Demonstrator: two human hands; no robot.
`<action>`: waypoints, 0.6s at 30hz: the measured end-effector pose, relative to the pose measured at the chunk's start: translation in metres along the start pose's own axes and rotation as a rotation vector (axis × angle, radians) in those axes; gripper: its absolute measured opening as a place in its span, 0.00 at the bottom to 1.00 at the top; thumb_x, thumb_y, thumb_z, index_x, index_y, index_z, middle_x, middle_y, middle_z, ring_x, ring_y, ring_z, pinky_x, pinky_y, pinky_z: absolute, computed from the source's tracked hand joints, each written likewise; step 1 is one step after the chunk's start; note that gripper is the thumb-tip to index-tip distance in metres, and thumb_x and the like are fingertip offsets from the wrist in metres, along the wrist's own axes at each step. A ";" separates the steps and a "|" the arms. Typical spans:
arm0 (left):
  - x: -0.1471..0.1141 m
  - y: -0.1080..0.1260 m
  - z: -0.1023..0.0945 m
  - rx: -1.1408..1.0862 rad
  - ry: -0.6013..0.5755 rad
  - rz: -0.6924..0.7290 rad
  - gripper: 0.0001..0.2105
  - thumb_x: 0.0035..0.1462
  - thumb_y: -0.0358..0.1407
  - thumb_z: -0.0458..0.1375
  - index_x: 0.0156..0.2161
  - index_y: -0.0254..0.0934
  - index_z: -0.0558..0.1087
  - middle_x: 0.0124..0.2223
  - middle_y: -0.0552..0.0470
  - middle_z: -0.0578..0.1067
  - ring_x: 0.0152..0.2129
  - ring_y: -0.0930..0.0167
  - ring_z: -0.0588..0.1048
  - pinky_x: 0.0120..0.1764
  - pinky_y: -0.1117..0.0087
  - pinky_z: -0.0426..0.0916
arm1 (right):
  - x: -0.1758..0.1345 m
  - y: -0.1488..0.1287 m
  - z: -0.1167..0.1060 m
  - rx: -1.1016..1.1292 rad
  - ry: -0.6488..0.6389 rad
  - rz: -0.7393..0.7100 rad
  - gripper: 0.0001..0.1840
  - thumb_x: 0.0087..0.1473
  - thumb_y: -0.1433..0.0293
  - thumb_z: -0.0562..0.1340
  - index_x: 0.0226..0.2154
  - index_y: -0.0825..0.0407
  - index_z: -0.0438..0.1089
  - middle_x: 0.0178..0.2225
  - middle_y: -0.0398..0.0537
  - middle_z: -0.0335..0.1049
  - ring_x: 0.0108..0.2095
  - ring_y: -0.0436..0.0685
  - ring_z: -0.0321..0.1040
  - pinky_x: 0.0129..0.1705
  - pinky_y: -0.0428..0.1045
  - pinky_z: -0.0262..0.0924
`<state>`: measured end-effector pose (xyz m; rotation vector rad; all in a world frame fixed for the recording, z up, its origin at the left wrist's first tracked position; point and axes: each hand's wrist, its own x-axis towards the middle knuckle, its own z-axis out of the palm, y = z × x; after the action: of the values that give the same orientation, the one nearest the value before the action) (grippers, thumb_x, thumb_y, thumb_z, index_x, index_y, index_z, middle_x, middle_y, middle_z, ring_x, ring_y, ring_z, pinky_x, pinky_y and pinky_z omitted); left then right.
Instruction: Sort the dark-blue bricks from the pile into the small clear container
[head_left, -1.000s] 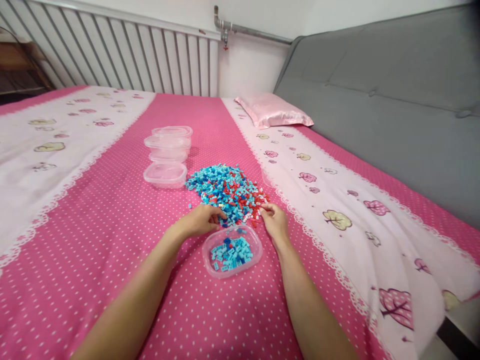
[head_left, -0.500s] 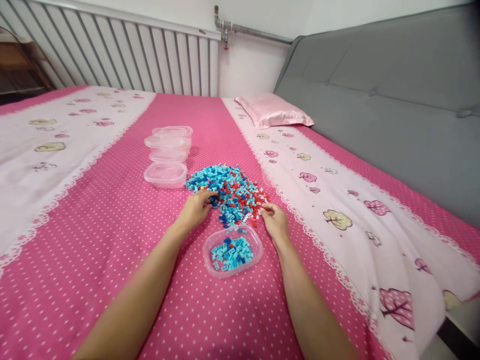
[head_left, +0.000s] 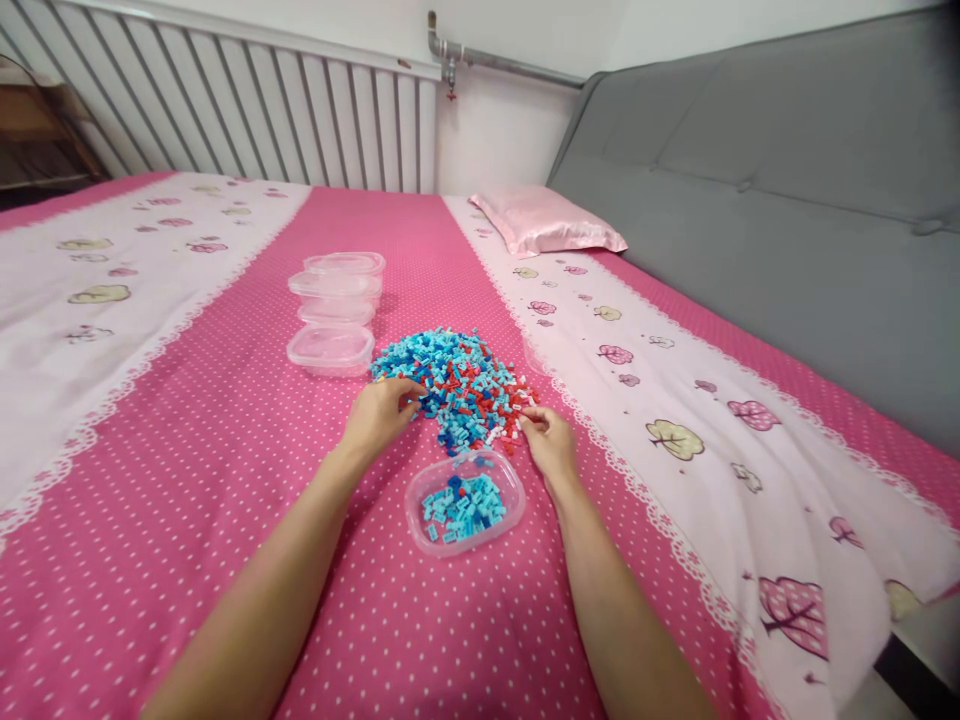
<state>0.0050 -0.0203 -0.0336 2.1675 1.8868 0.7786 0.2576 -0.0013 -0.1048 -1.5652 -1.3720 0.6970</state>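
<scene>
A heap of small toy building bricks (head_left: 457,375), mostly light blue with dark blue, red and some white ones, lies on the bedspread. My left hand (head_left: 381,412) is at the heap's left edge, its fingers reaching over the bricks and the thumb a little apart below them. At the right edge, beside red and white pieces, my right hand (head_left: 550,440) has thumb and forefinger pressed together; anything between them is too small to make out. Nearer to me, a clear plastic box (head_left: 414,520) contains light blue bricks, a few dark blue ones and a red one.
Several clear plastic boxes (head_left: 330,347) stand in a row left of the heap. A pink pillow (head_left: 551,220) lies farther back, by the grey headboard (head_left: 750,180). Behind the bed are a white radiator (head_left: 262,100) and a pipe (head_left: 517,68).
My left hand has drawn back slightly to the left from the heap. My right hand and the box of bricks have stayed in place.
</scene>
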 end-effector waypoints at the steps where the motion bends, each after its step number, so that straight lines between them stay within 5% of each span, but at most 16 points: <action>1: -0.001 0.003 0.001 -0.004 -0.025 0.016 0.11 0.48 0.32 0.53 0.37 0.36 0.75 0.35 0.51 0.76 0.28 0.71 0.72 0.36 0.70 0.66 | 0.000 0.000 0.000 -0.005 -0.001 0.001 0.15 0.44 0.61 0.59 0.33 0.52 0.72 0.33 0.48 0.74 0.30 0.56 0.68 0.35 0.51 0.61; 7: -0.004 0.013 0.016 -0.051 -0.164 0.202 0.11 0.47 0.31 0.55 0.38 0.37 0.74 0.38 0.49 0.75 0.35 0.69 0.72 0.41 0.69 0.65 | 0.001 0.002 0.001 0.001 0.002 0.000 0.16 0.44 0.61 0.59 0.34 0.52 0.72 0.34 0.49 0.74 0.30 0.56 0.68 0.35 0.51 0.61; 18: -0.008 0.016 0.023 0.000 -0.199 0.161 0.07 0.47 0.29 0.54 0.33 0.35 0.73 0.36 0.48 0.71 0.32 0.70 0.70 0.37 0.69 0.64 | 0.000 0.002 0.001 0.012 0.002 0.002 0.16 0.44 0.60 0.59 0.33 0.52 0.72 0.33 0.49 0.74 0.29 0.55 0.68 0.34 0.50 0.61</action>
<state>0.0294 -0.0258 -0.0486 2.3224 1.6337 0.5624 0.2574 -0.0005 -0.1070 -1.5574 -1.3626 0.7034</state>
